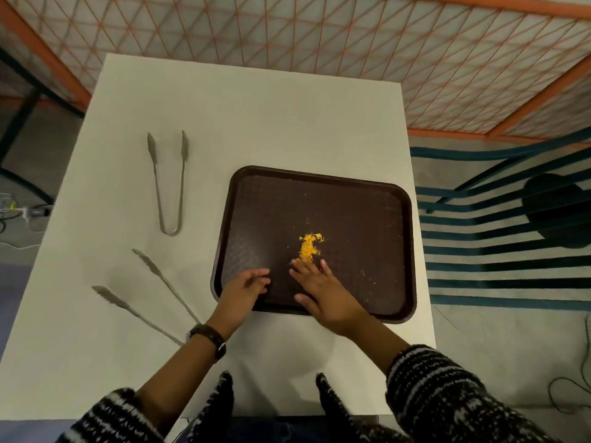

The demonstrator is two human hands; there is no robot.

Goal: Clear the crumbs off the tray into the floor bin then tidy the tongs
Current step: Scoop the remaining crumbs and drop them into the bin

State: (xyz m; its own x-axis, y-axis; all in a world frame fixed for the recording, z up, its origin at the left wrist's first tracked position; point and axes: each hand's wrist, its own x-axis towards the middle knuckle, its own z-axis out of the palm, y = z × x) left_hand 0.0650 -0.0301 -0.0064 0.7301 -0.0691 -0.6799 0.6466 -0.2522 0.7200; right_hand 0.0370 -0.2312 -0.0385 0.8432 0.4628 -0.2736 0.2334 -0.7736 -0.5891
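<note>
So the brown tray (319, 177) is sitting right of centre, with the yellow crumbs (308, 246) lying mid-tray in a streak running up and down the frame. The right hand (323, 292) is lying flat just below it, fingers spread wide, tips touching the streak's lower end. The left hand (244, 286) is reaching in at the tray's lower left, fingers loose, holding nothing. Upper-left tongs (169, 187) are pointing up.
</note>
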